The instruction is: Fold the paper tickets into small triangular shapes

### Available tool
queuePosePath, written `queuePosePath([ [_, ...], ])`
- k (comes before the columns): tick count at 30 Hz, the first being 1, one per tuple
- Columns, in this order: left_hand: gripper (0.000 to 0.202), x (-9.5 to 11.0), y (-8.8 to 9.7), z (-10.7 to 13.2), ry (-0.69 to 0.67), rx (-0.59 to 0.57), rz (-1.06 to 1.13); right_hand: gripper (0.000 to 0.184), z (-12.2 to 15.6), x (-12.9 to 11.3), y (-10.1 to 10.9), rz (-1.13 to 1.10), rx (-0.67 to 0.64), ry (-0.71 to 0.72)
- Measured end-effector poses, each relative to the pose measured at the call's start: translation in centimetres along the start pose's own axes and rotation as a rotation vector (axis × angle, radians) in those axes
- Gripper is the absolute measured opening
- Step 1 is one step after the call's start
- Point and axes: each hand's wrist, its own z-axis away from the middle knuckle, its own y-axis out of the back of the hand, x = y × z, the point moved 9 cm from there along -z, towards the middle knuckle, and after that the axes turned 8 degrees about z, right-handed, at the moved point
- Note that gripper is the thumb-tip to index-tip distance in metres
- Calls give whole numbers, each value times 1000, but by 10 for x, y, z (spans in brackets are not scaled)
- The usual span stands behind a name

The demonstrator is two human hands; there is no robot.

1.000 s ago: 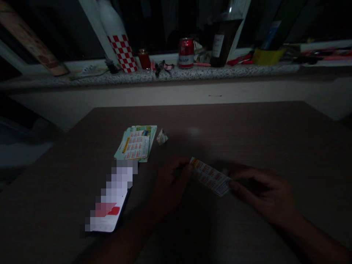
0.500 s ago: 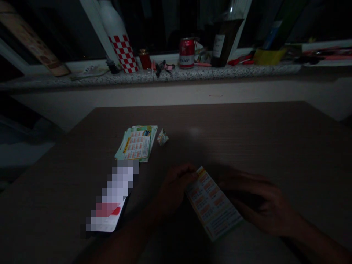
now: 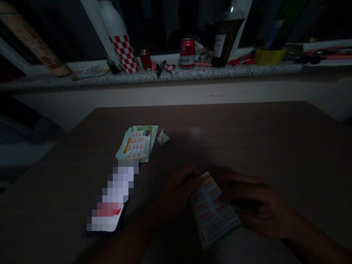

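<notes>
Card x1 in left hand & right hand; 1 stack apart.

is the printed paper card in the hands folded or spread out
Spread out: the orange-and-white printed paper card shows one whole rectangular face, left hand and right hand gripping its far end.

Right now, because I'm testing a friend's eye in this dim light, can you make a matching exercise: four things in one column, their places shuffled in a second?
Things
1 loose calendar card
2 stack of calendar cards
3 red can
4 folded paper bit

Places
A on the stone ledge
B on the table, just right of the stack
C between left hand and right hand
D fanned on the table, left of the folded bit

Pairs: 1-C, 2-D, 3-A, 4-B
</notes>
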Motion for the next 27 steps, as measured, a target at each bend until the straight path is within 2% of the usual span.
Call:
queuePosePath([
  [6,15,13,-6,8,-146,-51,-177,13,0,4,1,-34,30,-5],
  [10,15,25,-13,14,-342,-81,-379,13,0,5,3,1,75,-16],
  [16,16,34,-19,20,-513,-108,-514,14,2,8,8,42,150,-54],
  [21,18,40,-19,26,-579,-114,-539,19,6,10,12,109,202,-78],
  [27,25,45,-24,29,-622,-113,-568,19,7,9,11,193,201,-77],
])
